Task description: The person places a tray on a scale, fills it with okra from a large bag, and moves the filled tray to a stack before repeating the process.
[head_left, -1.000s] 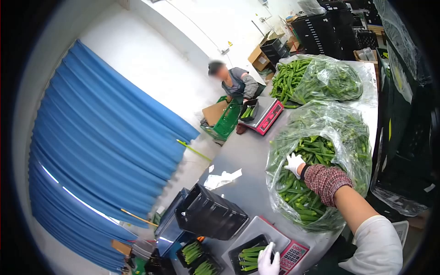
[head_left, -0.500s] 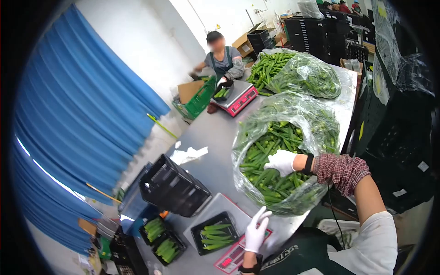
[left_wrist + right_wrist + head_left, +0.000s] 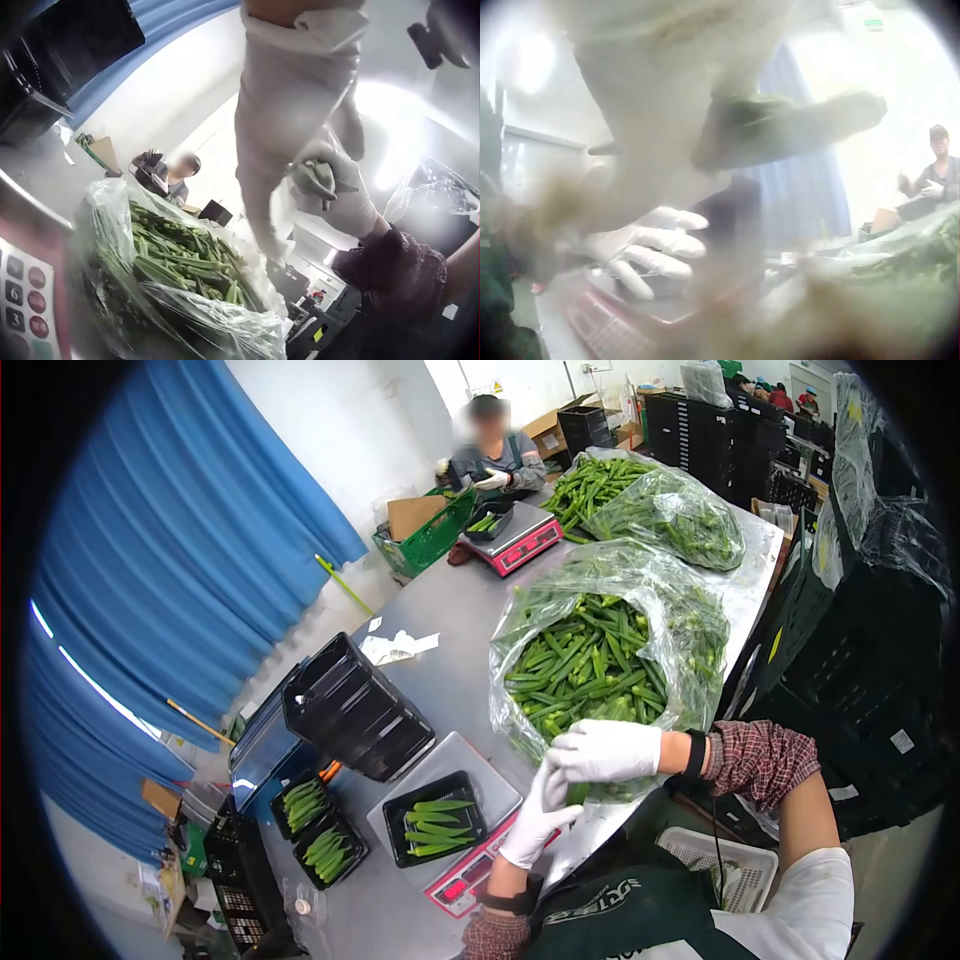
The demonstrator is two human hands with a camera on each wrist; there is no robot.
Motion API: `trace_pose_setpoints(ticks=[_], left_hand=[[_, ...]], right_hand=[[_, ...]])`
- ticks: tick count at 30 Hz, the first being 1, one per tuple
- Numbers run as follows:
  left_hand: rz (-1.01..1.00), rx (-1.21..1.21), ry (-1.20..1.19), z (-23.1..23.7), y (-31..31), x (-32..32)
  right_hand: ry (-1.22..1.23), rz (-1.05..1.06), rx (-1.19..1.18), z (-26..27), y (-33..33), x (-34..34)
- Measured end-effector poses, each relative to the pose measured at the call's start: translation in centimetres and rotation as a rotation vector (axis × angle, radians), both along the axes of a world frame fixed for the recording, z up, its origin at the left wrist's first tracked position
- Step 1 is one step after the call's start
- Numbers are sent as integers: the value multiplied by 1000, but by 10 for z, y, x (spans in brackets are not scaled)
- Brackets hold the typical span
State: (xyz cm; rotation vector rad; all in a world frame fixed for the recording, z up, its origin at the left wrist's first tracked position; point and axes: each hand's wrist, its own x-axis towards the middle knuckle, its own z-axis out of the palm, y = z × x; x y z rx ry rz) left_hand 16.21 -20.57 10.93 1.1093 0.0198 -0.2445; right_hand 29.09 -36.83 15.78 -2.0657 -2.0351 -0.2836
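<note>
My gloved right hand (image 3: 610, 750) is above the near edge of the clear bag (image 3: 690, 600) of okra (image 3: 590, 660). Its fingers curl round okra pods (image 3: 315, 180), whose ends stick out; one pod (image 3: 802, 131) looks blurred in the right wrist view. My gloved left hand (image 3: 538, 820) is just beside it, over the near scale (image 3: 465, 885), fingers extended and no item seen in them; the right wrist view shows its straight fingers (image 3: 664, 251). Whether the hands touch is unclear. A black tray (image 3: 400, 850) with several okra pods (image 3: 438, 825) sits on that scale.
Left of the scale are two filled trays (image 3: 325, 850) and stacked empty black trays (image 3: 350, 710). Paper scraps (image 3: 400, 648) lie on the metal table (image 3: 450, 600). Beyond are a second scale (image 3: 515, 545), a green crate (image 3: 430, 540), another okra bag (image 3: 670, 520) and a person (image 3: 495, 460).
My right hand has come out of the bag toward me with okra in its grip. My left hand has moved from the tray to beside it. The head view has shifted.
</note>
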Motion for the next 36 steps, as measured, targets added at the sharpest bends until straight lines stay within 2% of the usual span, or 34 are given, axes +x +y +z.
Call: trace_pose_setpoints(ticks=[1,2,4,5,7,9,10,11,13,15,16,17,19,20,21,23,25,26,27,29,31,33,34,35,36], left_hand=[[-10,31,-43,5,-8,-2],[-71,83,33,-7,-7,-5],[-128,132,107,-23,-3,-6],[-117,36,147,-24,0,-8],[-106,-58,188,-22,1,-11],[11,-91,161,-14,1,-13],[31,-110,152,-5,3,-15],[16,-166,133,-9,8,-15],[-6,-320,75,-25,21,-17],[84,-362,94,-6,12,-17],[163,-406,119,0,7,-18],[162,-408,124,-1,7,-18],[39,-549,118,-6,6,-14],[35,-550,122,-11,6,-14],[39,-642,125,-18,6,-15],[44,-734,121,-26,11,-18],[167,262,41,-31,20,-25],[104,540,87,-25,26,-25],[109,537,90,-25,27,-22],[233,-754,263,-23,31,-15],[228,-806,223,-14,34,-15],[334,-637,142,-11,39,-15],[323,-705,106,-14,46,-14],[333,-709,102,-14,47,-14],[365,-667,66,-13,46,-13]], right_hand=[[67,-5,-7,0,7,-10],[-195,182,-38,5,11,-12],[-231,208,-17,3,19,-16],[-268,229,3,0,22,-17],[-276,201,-30,-3,24,-16],[-258,132,113,16,23,-8],[-101,36,71,25,23,1],[22,-19,172,16,20,19],[209,-295,135,18,1,25],[1333,-163,465,11,4,14],[1533,-69,444,12,4,9],[1516,-170,412,15,10,0],[1204,-247,528,20,24,-21],[731,-166,743,10,34,-23],[487,-143,742,4,35,-25],[349,7,630,-15,44,-35],[100,-27,424,-21,46,-53],[-47,-87,196,-21,40,-55],[-45,-80,193,-19,36,-57],[160,-277,164,-19,31,-58],[246,-288,262,-25,25,-56],[355,-309,359,-32,25,-55],[529,-319,418,-31,23,-57],[683,-381,350,-30,20,-60],[958,-432,306,-36,23,-63]])
